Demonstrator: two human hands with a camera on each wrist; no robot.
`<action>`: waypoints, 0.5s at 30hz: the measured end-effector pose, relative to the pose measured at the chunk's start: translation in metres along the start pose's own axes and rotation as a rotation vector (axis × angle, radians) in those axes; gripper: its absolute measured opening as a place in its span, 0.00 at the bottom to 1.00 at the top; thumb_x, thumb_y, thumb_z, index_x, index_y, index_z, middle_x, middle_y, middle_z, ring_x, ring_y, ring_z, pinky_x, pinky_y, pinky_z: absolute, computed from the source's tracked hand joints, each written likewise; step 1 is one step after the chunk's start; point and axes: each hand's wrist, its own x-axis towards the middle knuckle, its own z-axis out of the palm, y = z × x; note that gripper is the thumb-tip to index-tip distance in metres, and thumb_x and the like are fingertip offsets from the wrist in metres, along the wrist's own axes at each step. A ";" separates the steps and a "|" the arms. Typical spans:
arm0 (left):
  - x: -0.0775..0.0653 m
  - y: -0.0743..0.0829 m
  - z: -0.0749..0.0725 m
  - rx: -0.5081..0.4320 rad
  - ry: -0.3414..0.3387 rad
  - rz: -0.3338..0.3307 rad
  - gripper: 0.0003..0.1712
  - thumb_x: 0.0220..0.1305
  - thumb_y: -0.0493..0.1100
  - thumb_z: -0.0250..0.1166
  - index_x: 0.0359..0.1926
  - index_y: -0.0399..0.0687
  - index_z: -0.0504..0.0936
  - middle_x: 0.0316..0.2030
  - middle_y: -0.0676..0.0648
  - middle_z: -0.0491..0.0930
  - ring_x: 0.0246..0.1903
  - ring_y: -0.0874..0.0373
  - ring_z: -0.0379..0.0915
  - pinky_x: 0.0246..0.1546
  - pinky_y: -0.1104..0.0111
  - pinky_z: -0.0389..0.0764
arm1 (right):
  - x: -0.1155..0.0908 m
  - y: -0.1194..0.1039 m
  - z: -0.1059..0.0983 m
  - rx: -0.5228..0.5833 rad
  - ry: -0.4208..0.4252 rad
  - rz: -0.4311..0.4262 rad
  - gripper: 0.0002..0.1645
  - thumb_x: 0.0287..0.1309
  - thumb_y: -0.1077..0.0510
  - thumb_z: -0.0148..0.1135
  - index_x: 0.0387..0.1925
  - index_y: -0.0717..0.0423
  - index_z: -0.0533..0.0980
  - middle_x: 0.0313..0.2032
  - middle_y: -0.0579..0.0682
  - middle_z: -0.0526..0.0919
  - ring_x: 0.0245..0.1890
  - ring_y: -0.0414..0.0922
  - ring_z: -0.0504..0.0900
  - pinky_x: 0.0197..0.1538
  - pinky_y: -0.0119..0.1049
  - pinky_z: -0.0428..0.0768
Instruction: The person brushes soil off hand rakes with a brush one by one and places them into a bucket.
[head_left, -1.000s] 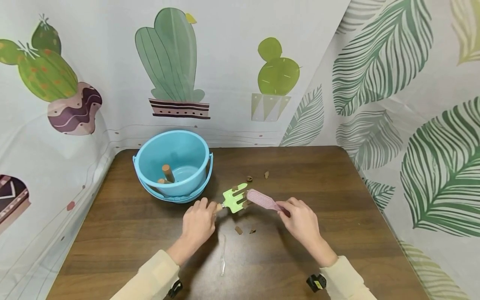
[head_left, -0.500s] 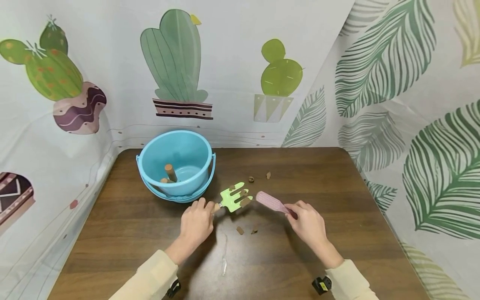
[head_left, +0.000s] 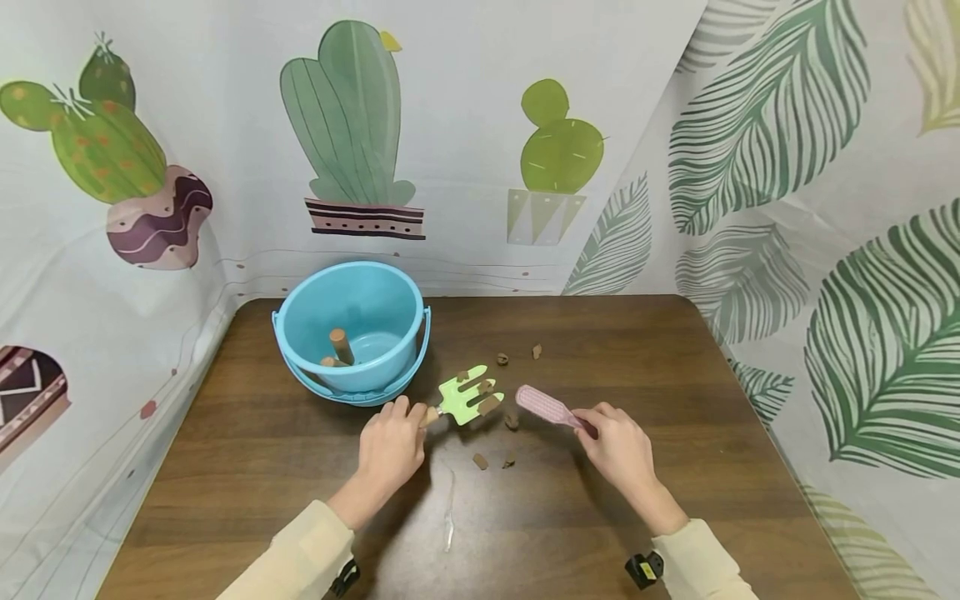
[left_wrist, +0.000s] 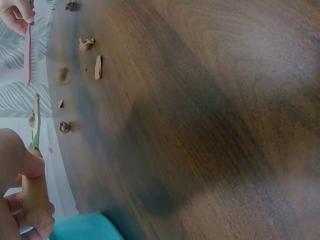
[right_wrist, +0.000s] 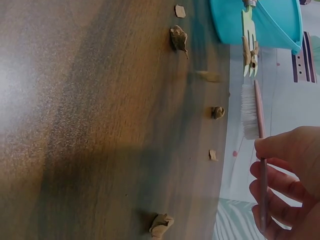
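My left hand (head_left: 392,448) grips the wooden handle (left_wrist: 36,192) of a small hand fork with light green prongs (head_left: 459,402). Several brown dry bits (right_wrist: 247,50) lie across the prongs, which are held above the table. In my right hand (head_left: 618,450) is a pink brush (head_left: 546,407) with white bristles (right_wrist: 248,112), pinched by the handle between thumb and fingers. The brush head is just right of the prong tips, with a gap between them. A blurred brown bit (right_wrist: 209,76) shows in the air below that gap.
A light blue bucket (head_left: 318,304) with brown sticks (head_left: 341,345) inside stands at the back left. More brown bits (head_left: 480,461) are scattered on the wooden table (head_left: 637,358). A clear thin strip (head_left: 448,529) lies nearer the front. Printed cloth hangs behind.
The brush has moved right, away from the fork's prongs. A brown bit has come off and is dropping between them. The fork has shifted slightly left; the bucket is where it was.
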 end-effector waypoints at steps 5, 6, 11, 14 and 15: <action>0.000 0.000 0.000 -0.006 -0.004 0.000 0.14 0.39 0.39 0.68 0.31 0.45 0.77 0.23 0.47 0.67 0.22 0.50 0.68 0.18 0.64 0.67 | 0.000 -0.004 0.001 0.014 0.016 -0.028 0.14 0.37 0.61 0.73 0.33 0.49 0.84 0.24 0.43 0.79 0.21 0.40 0.72 0.22 0.35 0.71; 0.000 0.001 -0.001 -0.008 -0.007 -0.001 0.14 0.39 0.39 0.68 0.32 0.45 0.77 0.23 0.47 0.67 0.22 0.50 0.67 0.18 0.64 0.67 | 0.001 -0.006 0.002 0.019 0.017 -0.037 0.14 0.37 0.60 0.73 0.33 0.49 0.84 0.25 0.43 0.79 0.21 0.40 0.72 0.22 0.34 0.71; 0.001 0.006 -0.001 -0.020 -0.024 0.004 0.14 0.39 0.39 0.68 0.31 0.45 0.77 0.23 0.47 0.66 0.23 0.50 0.68 0.19 0.64 0.68 | 0.003 -0.017 0.003 0.047 0.016 -0.070 0.15 0.37 0.60 0.74 0.33 0.48 0.84 0.26 0.41 0.79 0.22 0.38 0.72 0.23 0.33 0.71; 0.002 0.009 0.000 -0.021 -0.030 0.009 0.13 0.40 0.39 0.68 0.31 0.46 0.77 0.23 0.48 0.66 0.23 0.51 0.68 0.19 0.65 0.67 | 0.005 -0.025 0.004 0.062 0.012 -0.084 0.14 0.38 0.59 0.73 0.34 0.47 0.84 0.26 0.40 0.79 0.23 0.38 0.72 0.23 0.32 0.71; 0.002 0.010 0.000 -0.022 -0.028 0.010 0.13 0.39 0.39 0.68 0.30 0.46 0.76 0.23 0.48 0.66 0.23 0.51 0.68 0.19 0.65 0.67 | 0.005 -0.027 0.004 0.066 0.011 -0.088 0.14 0.38 0.59 0.73 0.34 0.46 0.84 0.27 0.40 0.79 0.23 0.38 0.72 0.23 0.32 0.71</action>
